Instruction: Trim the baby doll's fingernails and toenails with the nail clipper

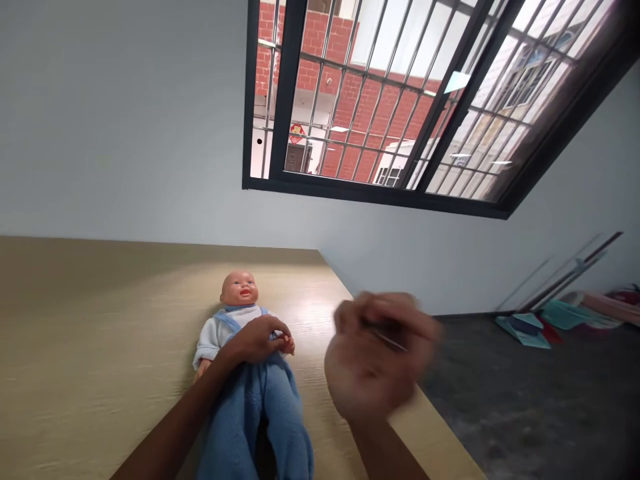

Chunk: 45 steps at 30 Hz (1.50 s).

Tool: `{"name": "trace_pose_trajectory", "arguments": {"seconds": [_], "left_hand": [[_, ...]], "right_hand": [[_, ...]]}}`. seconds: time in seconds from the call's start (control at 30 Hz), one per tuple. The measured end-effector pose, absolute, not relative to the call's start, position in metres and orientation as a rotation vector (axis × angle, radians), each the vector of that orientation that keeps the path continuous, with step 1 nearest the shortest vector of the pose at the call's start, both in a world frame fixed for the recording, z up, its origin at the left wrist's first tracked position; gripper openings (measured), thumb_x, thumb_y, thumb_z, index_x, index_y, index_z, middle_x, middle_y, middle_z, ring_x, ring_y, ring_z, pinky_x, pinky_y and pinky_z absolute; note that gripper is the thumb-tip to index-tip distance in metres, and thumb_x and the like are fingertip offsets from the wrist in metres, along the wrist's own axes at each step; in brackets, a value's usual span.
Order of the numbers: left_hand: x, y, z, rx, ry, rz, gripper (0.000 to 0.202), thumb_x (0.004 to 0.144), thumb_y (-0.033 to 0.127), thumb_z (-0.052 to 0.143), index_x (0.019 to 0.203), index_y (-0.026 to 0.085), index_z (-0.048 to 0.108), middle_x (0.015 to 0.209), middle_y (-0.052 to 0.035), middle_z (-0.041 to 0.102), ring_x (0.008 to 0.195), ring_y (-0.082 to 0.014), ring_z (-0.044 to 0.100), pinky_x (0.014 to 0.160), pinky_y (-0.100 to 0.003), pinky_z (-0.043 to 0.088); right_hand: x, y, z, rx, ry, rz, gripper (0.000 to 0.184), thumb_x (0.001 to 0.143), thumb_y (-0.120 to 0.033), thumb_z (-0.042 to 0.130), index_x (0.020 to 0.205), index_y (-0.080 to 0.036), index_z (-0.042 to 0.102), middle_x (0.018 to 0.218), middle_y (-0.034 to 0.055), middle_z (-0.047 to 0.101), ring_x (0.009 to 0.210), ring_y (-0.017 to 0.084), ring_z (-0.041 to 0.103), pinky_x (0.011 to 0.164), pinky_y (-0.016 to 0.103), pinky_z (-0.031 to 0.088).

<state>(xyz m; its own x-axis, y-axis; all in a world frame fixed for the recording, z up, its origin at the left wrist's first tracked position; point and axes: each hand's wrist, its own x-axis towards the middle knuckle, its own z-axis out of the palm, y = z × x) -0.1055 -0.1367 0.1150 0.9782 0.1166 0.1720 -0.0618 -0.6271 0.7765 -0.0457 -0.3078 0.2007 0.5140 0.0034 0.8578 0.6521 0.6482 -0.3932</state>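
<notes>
A baby doll [239,291] in a white top and blue fleece trousers lies on its back on a wooden table [100,347], head toward the wall. My left hand [263,339] rests on the doll's chest, fingers curled and pinching the cloth there. My right hand [380,363] hovers to the right of the doll above the table's edge. It is smeared by motion, fingers closed round a thin stick-like thing I cannot name.
The table's right edge runs diagonally beside a dark concrete floor [525,400]. A barred window [400,100] fills the wall above. Teal and red dustpans [530,328] and long-handled tools lean at the far right wall.
</notes>
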Motion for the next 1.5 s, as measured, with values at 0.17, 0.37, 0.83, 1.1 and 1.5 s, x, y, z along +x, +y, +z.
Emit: {"name": "trace_pose_trajectory", "arguments": {"seconds": [0.17, 0.37, 0.83, 1.1, 1.5], "left_hand": [[-0.104, -0.137, 0.118, 2.275, 0.042, 0.302, 0.016, 0.083, 0.021, 0.057, 0.081, 0.016, 0.073, 0.081, -0.0039, 0.075, 0.073, -0.0157, 0.066, 0.072, -0.023, 0.048], [-0.104, -0.134, 0.120, 2.264, 0.081, 0.340, 0.022, 0.089, 0.028, 0.054, 0.088, 0.016, 0.072, 0.088, -0.0054, 0.075, 0.081, -0.0178, 0.066, 0.077, -0.025, 0.047], [-0.104, -0.139, 0.128, 2.259, 0.067, 0.253, 0.019, 0.089, 0.025, 0.057, 0.086, 0.015, 0.073, 0.087, -0.0051, 0.074, 0.079, -0.0158, 0.067, 0.076, -0.024, 0.049], [-0.102, -0.133, 0.119, 2.390, 0.127, 0.256, 0.017, 0.084, 0.021, 0.058, 0.088, 0.017, 0.075, 0.090, -0.0041, 0.073, 0.084, -0.0183, 0.063, 0.080, -0.026, 0.046], [-0.102, -0.135, 0.119, 2.414, 0.168, 0.264, 0.020, 0.084, 0.018, 0.059, 0.097, 0.018, 0.074, 0.096, -0.0046, 0.073, 0.088, -0.0191, 0.064, 0.080, -0.027, 0.047]], "right_hand": [[-0.015, -0.265, 0.122, -1.092, -1.068, 0.018, 0.027, 0.106, -0.045, 0.033, 0.119, -0.025, 0.047, 0.075, -0.0033, 0.043, 0.050, 0.009, 0.041, 0.046, 0.022, 0.039], [0.004, -0.267, 0.071, -1.134, -0.896, 0.147, 0.050, 0.100, -0.057, 0.043, 0.133, -0.025, 0.024, 0.075, -0.0029, 0.061, 0.048, 0.012, 0.052, 0.049, 0.025, 0.047], [0.026, -0.270, 0.085, -1.259, -0.817, 0.357, 0.051, 0.089, -0.067, 0.058, 0.100, -0.017, 0.060, 0.060, -0.0036, 0.050, 0.053, 0.012, 0.050, 0.052, 0.024, 0.044], [0.028, -0.285, 0.087, -1.437, -1.505, -0.052, 0.032, 0.095, -0.044, 0.063, 0.114, -0.022, 0.050, 0.088, 0.0041, 0.069, 0.078, 0.019, 0.069, 0.070, 0.030, 0.054], [0.027, -0.288, 0.092, -1.550, -1.700, -0.266, 0.018, 0.104, -0.038, 0.048, 0.097, -0.022, 0.051, 0.081, 0.0024, 0.069, 0.071, 0.017, 0.067, 0.062, 0.026, 0.046]]}}
